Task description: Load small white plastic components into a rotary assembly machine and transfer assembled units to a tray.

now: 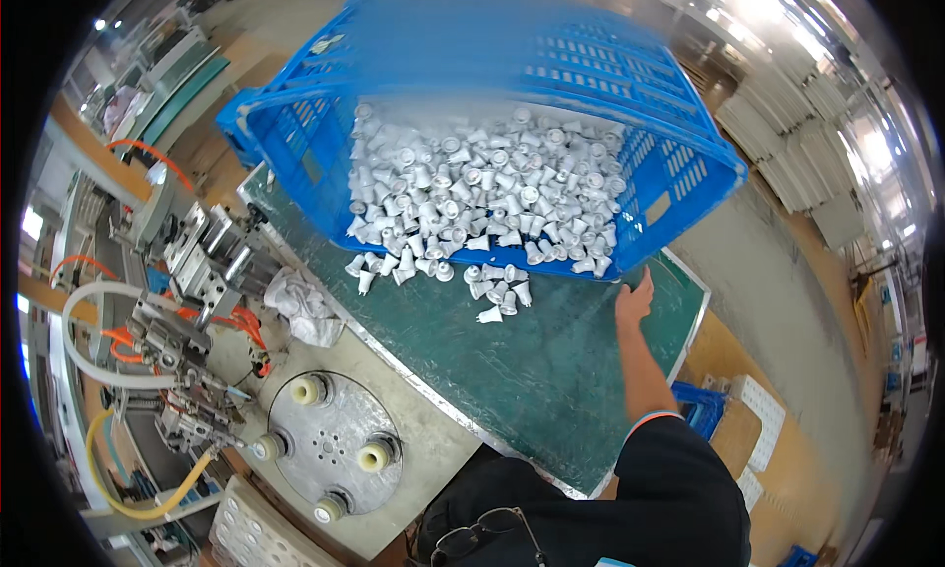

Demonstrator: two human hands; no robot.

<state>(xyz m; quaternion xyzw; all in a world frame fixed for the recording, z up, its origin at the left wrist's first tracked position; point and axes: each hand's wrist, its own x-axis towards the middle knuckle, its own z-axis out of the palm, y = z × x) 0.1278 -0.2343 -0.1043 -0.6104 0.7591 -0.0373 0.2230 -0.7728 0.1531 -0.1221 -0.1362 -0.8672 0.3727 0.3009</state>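
Note:
A large blue plastic crate (pixel 679 208) lies tipped on its side on the green-topped table, its opening facing me. Inside it is a heap of small white cup-shaped plastic parts (pixel 482 178), and several loose ones (pixel 500 296) have spilled onto the tabletop (pixel 551 370). My right arm stretches forward, and my right hand (pixel 635 299) is at the crate's lower right corner, fingers curled against its edge and partly hidden. My left hand does not show.
To the left stands a machine with metal clamps (pixel 212 262) and hoses, beside a round turntable (pixel 335 449) bearing several pale cylindrical holders. A crumpled white cloth (pixel 300 306) lies near it. White perforated trays (pixel 763 419) and a smaller blue crate (pixel 699 409) are at right.

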